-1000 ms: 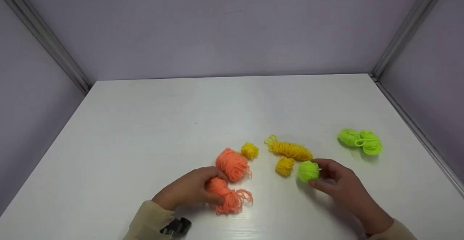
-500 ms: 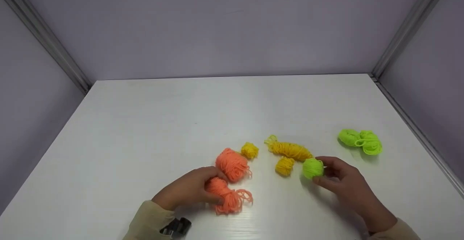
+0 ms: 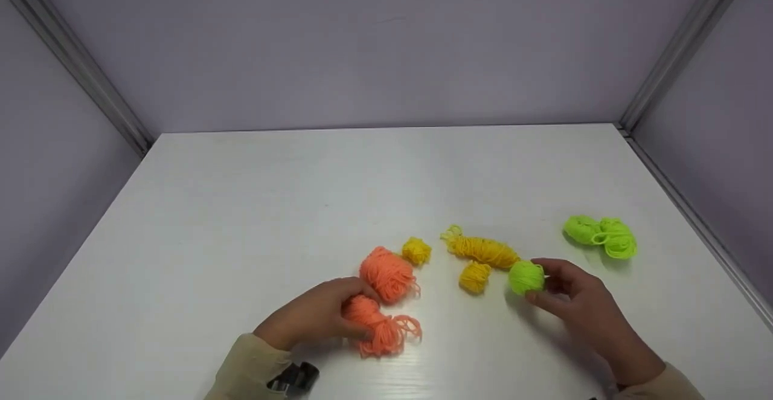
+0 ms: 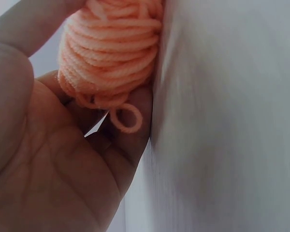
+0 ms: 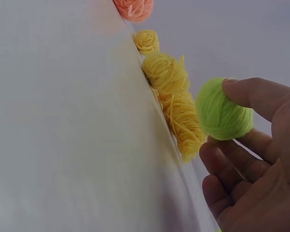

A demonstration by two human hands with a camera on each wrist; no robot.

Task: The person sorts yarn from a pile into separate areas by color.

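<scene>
Green yarn ball (image 5: 224,110), round and tightly wound, is pinched by right hand (image 5: 261,179); fingertip contact is shown only at wrist. Orange skein (image 4: 111,48) is gripped by left hand (image 4: 48,159).

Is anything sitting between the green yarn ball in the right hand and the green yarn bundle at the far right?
Nothing visible: bare white table separates the green yarn ball from the green yarn bundle.

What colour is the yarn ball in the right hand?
Bright lime green yarn ball; clearest in the right wrist view.
</scene>
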